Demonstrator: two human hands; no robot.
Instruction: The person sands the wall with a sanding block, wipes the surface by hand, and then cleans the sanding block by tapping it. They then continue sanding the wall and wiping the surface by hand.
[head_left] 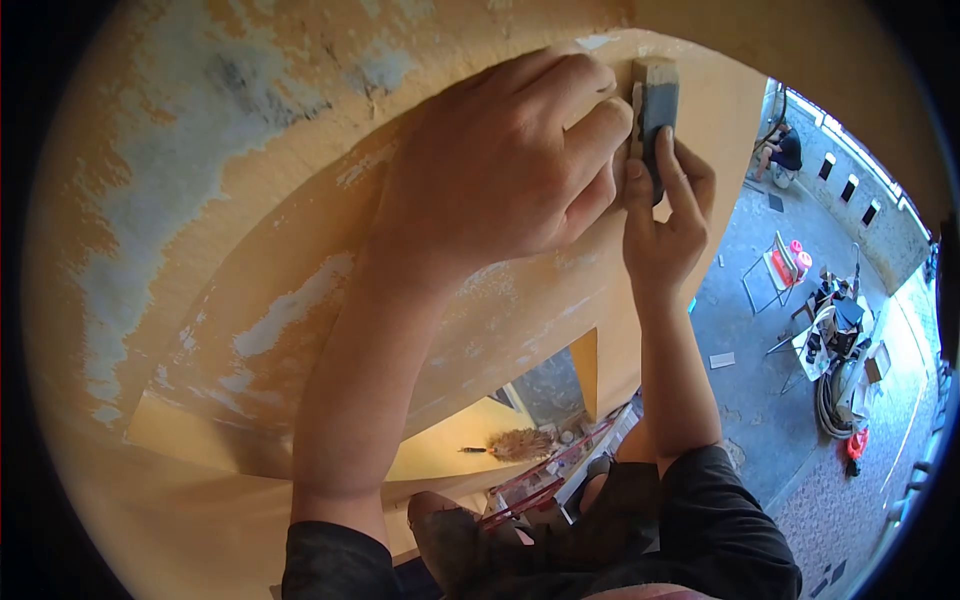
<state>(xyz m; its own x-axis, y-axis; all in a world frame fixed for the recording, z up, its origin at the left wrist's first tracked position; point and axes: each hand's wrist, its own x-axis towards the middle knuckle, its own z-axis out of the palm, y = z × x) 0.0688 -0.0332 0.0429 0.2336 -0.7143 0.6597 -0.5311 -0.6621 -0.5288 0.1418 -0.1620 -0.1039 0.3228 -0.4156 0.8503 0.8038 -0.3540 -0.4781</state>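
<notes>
My left hand [510, 150] is closed, its knuckles raised close to the curved edge of an orange-painted wall [300, 230]. What its fingers hold, if anything, is hidden behind them. In my right hand [668, 215] I grip a sanding block [657, 110], dark grey on one face and beige at its top end and side. The block stands nearly upright beside the left fingers, close to the wall. Pale, scraped patches [295, 305] show where the paint has come off.
Below me lie a bristly brown brush [520, 445] on a yellow ledge and red ladder-like rails [525, 500]. Down on the grey floor stand a folding chair [775, 270] with pink items and a table piled with gear [835, 325]. Another person [785, 150] sits far off.
</notes>
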